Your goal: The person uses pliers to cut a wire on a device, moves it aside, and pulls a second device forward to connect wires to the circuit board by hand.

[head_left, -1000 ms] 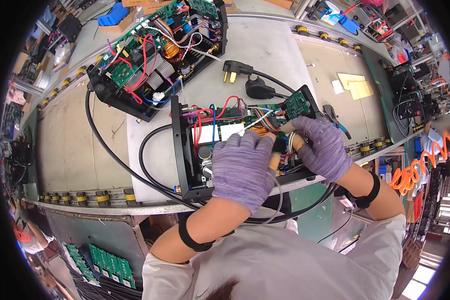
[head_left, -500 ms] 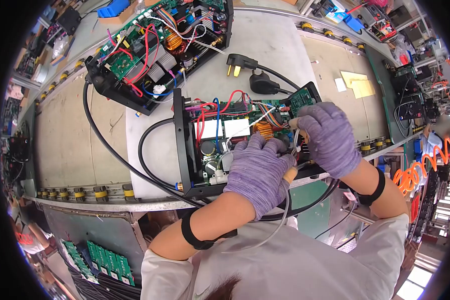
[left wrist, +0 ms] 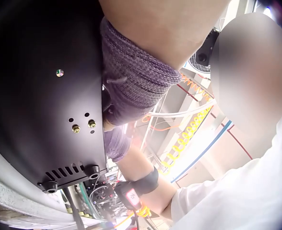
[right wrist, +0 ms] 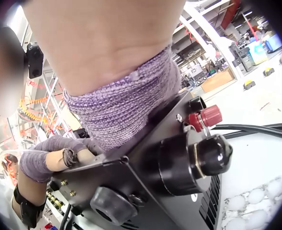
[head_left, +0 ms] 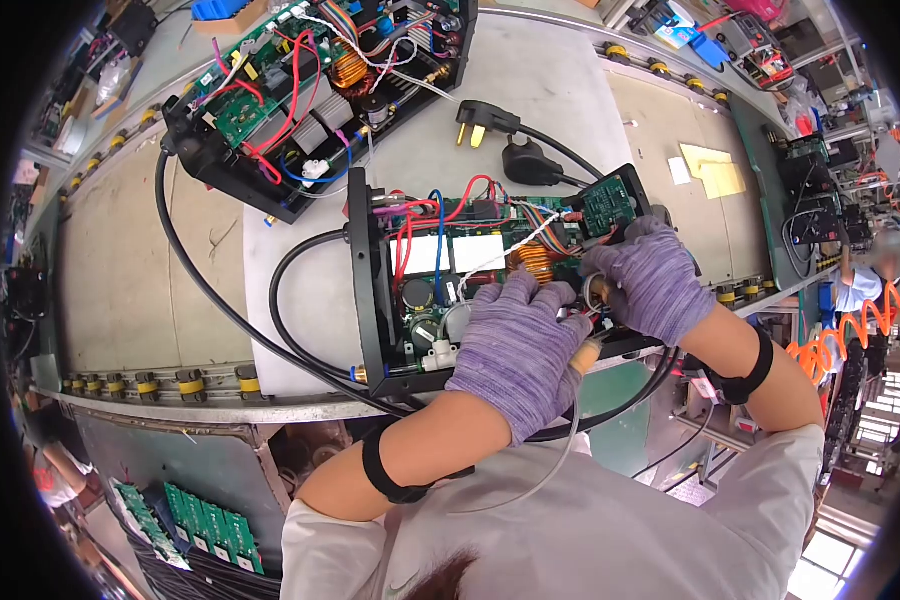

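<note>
An open black metal chassis (head_left: pixel 368 290) packed with circuit boards, a copper-wound coil (head_left: pixel 530 262) and red and blue wires lies before me on the bench. My gloved left hand (head_left: pixel 515 345) reaches over its near edge, fingers inside. A clear tube (head_left: pixel 570 425) runs down from between the left thumb and palm. The right hand (head_left: pixel 655 280) bends over the chassis's right end, its bare thumb and fingertips pinching a pale tube loop (head_left: pixel 591 293). A small upright green circuit board (head_left: pixel 607 204) stands close beside that hand. The left fingertips are hidden among the parts.
A second open unit (head_left: pixel 310 110) stands at the back left. Two black power plugs (head_left: pixel 485 118) lie behind the near chassis. Black cables loop at its left and under the bench's front edge. Yellow paper (head_left: pixel 715 170) lies to the right.
Both hands first worked close together over the chassis; the left has since shifted right and nearer, uncovering the coil. The right hand rose away, then came back down. The clear tube moved with the left.
</note>
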Demonstrator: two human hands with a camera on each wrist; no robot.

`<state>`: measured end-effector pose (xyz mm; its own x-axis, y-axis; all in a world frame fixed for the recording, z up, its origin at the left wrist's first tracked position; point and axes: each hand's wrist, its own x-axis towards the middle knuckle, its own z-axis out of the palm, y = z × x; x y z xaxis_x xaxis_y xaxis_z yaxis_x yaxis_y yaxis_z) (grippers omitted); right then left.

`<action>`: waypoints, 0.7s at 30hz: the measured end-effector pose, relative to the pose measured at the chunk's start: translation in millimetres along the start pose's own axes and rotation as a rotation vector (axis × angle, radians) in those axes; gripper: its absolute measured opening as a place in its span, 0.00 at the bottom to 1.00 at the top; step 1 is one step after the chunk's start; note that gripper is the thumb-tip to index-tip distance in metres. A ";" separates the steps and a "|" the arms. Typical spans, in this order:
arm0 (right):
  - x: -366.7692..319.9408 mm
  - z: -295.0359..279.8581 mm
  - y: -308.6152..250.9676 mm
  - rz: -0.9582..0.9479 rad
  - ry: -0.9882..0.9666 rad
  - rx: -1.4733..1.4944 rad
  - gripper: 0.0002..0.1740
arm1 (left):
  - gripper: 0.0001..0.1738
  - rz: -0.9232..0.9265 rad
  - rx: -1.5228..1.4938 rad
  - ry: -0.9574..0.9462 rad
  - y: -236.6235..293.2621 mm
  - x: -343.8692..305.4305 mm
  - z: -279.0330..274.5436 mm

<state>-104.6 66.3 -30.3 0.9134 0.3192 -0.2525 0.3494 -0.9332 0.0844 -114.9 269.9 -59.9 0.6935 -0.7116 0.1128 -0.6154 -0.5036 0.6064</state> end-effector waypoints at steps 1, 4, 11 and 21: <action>1.5 6.1 1.8 -0.037 -0.007 -0.018 0.15 | 0.18 0.006 0.011 0.002 -0.3 -0.5 1.1; 4.9 4.9 3.3 -0.046 -0.008 0.042 0.14 | 0.20 0.023 0.050 -0.005 -0.3 -4.5 2.7; 10.4 2.8 3.4 -0.082 -0.019 -0.125 0.15 | 0.22 0.026 0.070 -0.033 -1.1 -7.1 1.7; 18.2 4.1 -0.3 -0.111 -0.361 -0.221 0.10 | 0.26 0.055 0.210 0.312 -21.0 -48.1 -13.9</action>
<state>-88.9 71.7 -38.9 0.7500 0.3008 -0.5891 0.5134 -0.8263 0.2317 -130.1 321.6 -67.1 0.7181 -0.5730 0.3949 -0.6958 -0.5813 0.4218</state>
